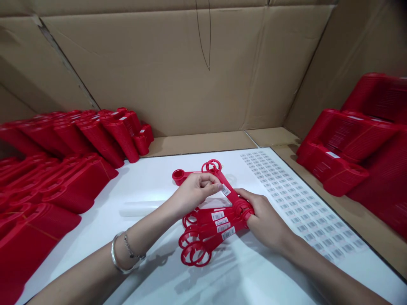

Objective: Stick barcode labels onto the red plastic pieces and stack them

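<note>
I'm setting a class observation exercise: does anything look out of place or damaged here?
A string loop hangs in front of the cardboard wall, odd because nothing visible is attached. No spill shows, and the red pieces in the right hand look undamaged.

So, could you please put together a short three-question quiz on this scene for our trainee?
1. What colour are the fanned pieces that the right hand grips?
A) blue
B) red
C) green

2. True or false: a silver bangle is worn on the left wrist.

3. Fill in the missing word: the white labels on the fanned pieces carry printed ____.

Key: 1. B; 2. True; 3. barcodes.
</note>
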`<state>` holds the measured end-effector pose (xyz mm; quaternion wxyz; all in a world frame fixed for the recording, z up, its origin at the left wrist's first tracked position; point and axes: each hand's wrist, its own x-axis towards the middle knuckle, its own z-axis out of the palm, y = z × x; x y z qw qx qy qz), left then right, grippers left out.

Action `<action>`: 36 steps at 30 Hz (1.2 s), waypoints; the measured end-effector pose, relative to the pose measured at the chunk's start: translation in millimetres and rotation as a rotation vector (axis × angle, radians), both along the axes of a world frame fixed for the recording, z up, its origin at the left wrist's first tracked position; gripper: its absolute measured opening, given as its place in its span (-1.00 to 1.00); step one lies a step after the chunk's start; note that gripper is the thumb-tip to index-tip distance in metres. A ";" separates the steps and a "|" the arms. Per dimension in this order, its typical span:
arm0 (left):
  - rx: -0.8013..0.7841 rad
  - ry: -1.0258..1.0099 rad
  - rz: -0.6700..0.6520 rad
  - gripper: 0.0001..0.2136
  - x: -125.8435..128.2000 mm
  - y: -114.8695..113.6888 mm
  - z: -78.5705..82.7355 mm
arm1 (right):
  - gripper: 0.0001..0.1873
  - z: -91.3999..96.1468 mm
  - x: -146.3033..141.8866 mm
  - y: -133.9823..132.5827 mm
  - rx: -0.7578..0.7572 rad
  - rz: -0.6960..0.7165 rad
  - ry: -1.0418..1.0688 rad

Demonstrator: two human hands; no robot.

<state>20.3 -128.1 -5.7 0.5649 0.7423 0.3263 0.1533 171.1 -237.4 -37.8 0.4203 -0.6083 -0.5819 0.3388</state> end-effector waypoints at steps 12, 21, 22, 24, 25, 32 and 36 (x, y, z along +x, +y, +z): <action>0.076 0.041 0.039 -0.77 2.0 -1.6 -1.0 | -0.37 0.7 -1.8 -1.6 0.013 0.009 0.038; 0.673 0.069 0.041 -0.78 2.1 -12.8 -7.5 | -0.36 2.7 -3.2 -2.2 0.034 0.024 0.071; 0.785 0.078 0.036 -0.78 1.7 -14.2 -9.6 | -0.37 3.1 -3.7 -2.6 0.042 0.026 0.071; 0.999 0.105 0.040 -0.78 1.2 -15.8 -13.8 | -0.37 4.0 -4.5 -3.4 0.064 0.034 0.068; 1.091 0.124 0.054 -0.77 1.1 -15.7 -15.6 | -0.37 4.4 -4.8 -3.8 0.074 0.038 0.069; 1.271 0.097 0.235 -0.66 2.2 -7.9 -18.7 | -0.48 6.0 -6.5 -4.2 0.079 0.060 0.046; 1.235 0.078 0.210 -0.77 2.5 -4.8 -19.7 | -0.59 4.8 -7.6 -4.0 0.083 0.080 0.023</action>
